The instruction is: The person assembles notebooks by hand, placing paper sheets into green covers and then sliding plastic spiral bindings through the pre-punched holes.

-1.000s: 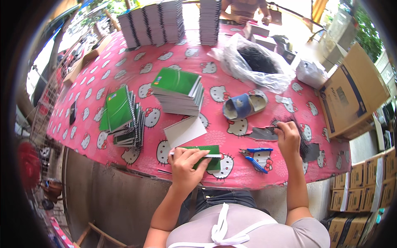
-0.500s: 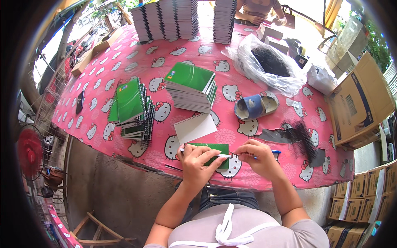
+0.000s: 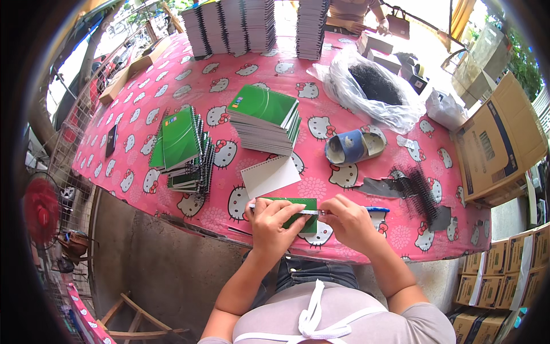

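A green-covered notebook (image 3: 310, 225) lies at the table's near edge, with a narrow white strip (image 3: 309, 212) running across it. My left hand (image 3: 270, 222) grips the notebook from the left, thumb and fingers pressing on it. My right hand (image 3: 347, 222) is pinched at the strip's right end; whatever small thing lies between its fingertips is too small to make out. Just beyond the notebook rests a loose white sheet (image 3: 270, 177) with a punched edge. A blue pen (image 3: 372, 209) sits to the right of my right hand.
Green notebooks stand in a spiral-bound stack (image 3: 182, 140) and an unbound-looking stack (image 3: 263, 117). A blue slipper (image 3: 350, 147), black coils (image 3: 423, 198) and a plastic bag of black material (image 3: 372, 86) are at right. Tall notebook stacks (image 3: 229, 28) and another person (image 3: 358, 20) are across the table.
My right hand has shifted left, bringing its fingertips to the right end of the white strip. My left hand stays on the notebook. The person across has moved their hands.
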`<action>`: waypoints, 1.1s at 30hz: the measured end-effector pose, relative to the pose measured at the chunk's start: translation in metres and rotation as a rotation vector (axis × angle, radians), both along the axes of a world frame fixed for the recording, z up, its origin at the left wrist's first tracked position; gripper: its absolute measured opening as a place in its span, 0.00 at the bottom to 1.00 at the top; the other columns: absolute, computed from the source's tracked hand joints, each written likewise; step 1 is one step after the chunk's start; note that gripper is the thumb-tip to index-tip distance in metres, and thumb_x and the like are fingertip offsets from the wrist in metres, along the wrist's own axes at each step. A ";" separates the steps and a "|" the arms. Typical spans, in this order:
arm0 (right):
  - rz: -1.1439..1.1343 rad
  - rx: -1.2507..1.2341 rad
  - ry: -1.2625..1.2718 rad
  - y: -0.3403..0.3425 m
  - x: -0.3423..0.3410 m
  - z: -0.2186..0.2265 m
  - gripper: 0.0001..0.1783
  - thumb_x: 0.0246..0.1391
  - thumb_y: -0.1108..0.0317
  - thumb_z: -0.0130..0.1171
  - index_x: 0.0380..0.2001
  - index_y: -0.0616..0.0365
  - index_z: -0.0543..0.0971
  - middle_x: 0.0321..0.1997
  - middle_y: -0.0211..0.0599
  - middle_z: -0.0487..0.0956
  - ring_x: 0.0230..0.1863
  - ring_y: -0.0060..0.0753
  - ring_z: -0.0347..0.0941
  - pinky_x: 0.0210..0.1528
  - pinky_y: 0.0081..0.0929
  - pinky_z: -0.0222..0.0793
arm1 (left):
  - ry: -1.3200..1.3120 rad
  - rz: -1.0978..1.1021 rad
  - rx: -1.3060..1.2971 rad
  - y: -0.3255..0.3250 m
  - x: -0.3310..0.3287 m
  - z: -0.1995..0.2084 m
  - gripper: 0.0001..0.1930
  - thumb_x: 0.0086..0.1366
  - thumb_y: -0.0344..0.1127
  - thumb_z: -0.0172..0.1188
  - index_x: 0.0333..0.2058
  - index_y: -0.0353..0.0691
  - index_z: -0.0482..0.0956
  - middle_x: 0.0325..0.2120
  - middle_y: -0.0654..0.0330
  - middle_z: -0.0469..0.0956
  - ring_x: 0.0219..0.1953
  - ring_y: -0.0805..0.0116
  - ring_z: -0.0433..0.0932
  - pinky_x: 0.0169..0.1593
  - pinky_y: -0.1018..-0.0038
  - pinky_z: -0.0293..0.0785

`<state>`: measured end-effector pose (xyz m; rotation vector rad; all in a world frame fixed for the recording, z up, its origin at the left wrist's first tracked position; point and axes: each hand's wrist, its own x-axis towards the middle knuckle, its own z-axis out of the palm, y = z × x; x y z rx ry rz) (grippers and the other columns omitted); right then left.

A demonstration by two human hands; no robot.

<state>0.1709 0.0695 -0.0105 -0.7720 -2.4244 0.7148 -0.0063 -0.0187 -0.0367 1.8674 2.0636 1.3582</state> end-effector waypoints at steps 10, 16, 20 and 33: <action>-0.024 0.138 0.047 -0.008 -0.012 -0.003 0.14 0.48 0.64 0.66 0.37 0.56 0.75 0.33 0.39 0.74 0.31 0.45 0.74 0.30 0.37 0.70 | -0.004 -0.022 -0.014 0.000 -0.002 -0.001 0.13 0.46 0.38 0.72 0.33 0.52 0.85 0.30 0.70 0.79 0.37 0.68 0.71 0.55 0.58 0.54; -0.056 0.108 0.027 -0.011 -0.017 0.001 0.14 0.50 0.62 0.63 0.35 0.57 0.73 0.32 0.39 0.71 0.34 0.43 0.73 0.29 0.36 0.70 | -0.002 -0.024 -0.012 0.000 -0.002 -0.001 0.13 0.46 0.38 0.72 0.33 0.51 0.85 0.30 0.70 0.80 0.37 0.68 0.71 0.55 0.58 0.54; -0.068 0.116 0.115 -0.012 -0.024 0.009 0.09 0.51 0.66 0.61 0.30 0.57 0.72 0.27 0.38 0.70 0.31 0.42 0.72 0.29 0.37 0.68 | 0.005 -0.025 -0.012 -0.001 -0.003 -0.003 0.13 0.46 0.37 0.71 0.34 0.51 0.85 0.30 0.71 0.80 0.37 0.68 0.71 0.54 0.59 0.55; -0.248 0.497 -0.159 0.162 0.054 -0.020 0.27 0.38 0.71 0.66 0.47 0.55 0.74 0.41 0.37 0.80 0.44 0.45 0.76 0.44 0.37 0.73 | -0.009 -0.060 0.060 -0.002 0.000 0.001 0.21 0.45 0.38 0.73 0.40 0.46 0.82 0.32 0.68 0.80 0.39 0.67 0.73 0.54 0.63 0.56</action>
